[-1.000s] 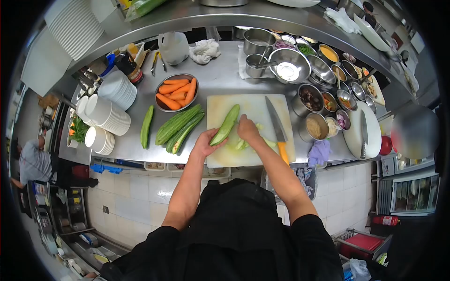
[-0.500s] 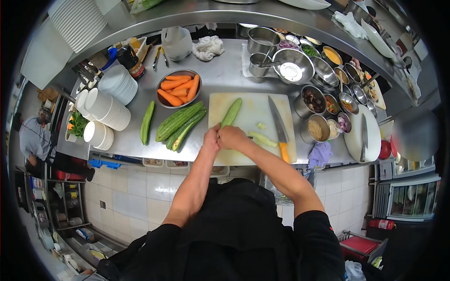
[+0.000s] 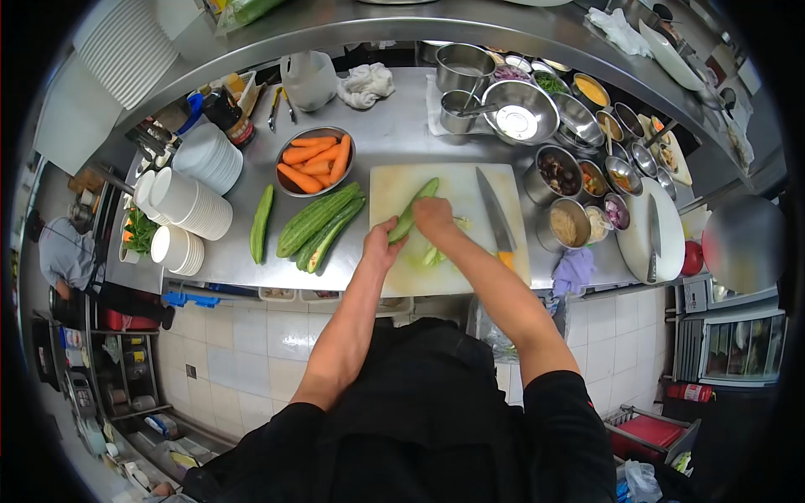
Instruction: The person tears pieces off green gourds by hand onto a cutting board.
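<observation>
My left hand (image 3: 383, 241) grips the near end of a long green gourd (image 3: 409, 214), which slants over the white cutting board (image 3: 470, 281). My right hand (image 3: 433, 218) is closed against the gourd's right side; what it holds, if anything, is hidden by the fingers. Pale green peelings (image 3: 433, 256) lie below the right hand, with another scrap (image 3: 461, 222) beside it. A large knife (image 3: 495, 210) with an orange handle rests on the board's right side. Left of the board lie ridged green gourds (image 3: 319, 220) and a slimmer one (image 3: 262, 225).
A metal bowl of carrots (image 3: 316, 162) stands behind the gourds. Stacked white bowls (image 3: 194, 204) fill the left. Pots, metal bowls (image 3: 521, 113) and ingredient tubs crowd the right, near a purple cloth (image 3: 573, 271). A steel shelf (image 3: 352, 33) overhangs the back. Another person (image 3: 67, 251) stands far left.
My right hand has moved up and right along the gourd, away from my left hand. The peelings have shifted, with some now under my right hand. The view has shifted slightly.
</observation>
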Motion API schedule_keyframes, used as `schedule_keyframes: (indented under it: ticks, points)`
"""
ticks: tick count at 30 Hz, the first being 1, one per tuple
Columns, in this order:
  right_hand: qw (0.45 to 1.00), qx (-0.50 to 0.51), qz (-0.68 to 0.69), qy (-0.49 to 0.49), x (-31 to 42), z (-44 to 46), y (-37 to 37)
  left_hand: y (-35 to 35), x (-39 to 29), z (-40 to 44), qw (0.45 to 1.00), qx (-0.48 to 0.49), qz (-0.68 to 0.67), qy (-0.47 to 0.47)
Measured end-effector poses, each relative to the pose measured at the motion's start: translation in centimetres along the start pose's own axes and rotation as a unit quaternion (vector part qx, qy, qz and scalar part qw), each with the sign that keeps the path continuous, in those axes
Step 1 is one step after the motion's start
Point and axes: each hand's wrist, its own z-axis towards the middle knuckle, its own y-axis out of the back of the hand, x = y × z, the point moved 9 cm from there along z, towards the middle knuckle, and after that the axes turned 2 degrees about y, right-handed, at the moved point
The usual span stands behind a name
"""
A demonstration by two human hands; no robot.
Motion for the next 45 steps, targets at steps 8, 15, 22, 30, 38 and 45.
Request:
schedule_keyframes:
  ticks: [8,15,22,30,38,45]
  points:
    - [0.997,0.000,0.080,-0.004,4.3,-3.7,-1.5,0.0,0.5,-0.1,1.000,-0.006,-0.010,0.008]
    - [0.995,-0.053,0.079,-0.037,0.0,-1.0,-1.1,-0.1,0.7,0.8,1.000,0.012,0.002,0.017]
    - [0.989,0.046,0.137,0.014,5.4,-3.2,-2.7,0.4,1.2,1.5,0.993,0.095,-0.023,0.067]
    - [0.996,-0.020,0.086,-0.032,2.7,-0.9,-2.7,-0.1,1.7,1.0,0.993,0.044,-0.049,0.102]
    - [0.987,0.035,0.139,-0.072,0.1,-1.3,-0.6,-0.4,1.2,0.2,0.995,0.040,-0.052,0.074]
    - [0.991,-0.020,0.127,-0.031,3.4,-3.4,-1.7,2.2,3.0,3.8,0.995,0.027,-0.032,0.094]
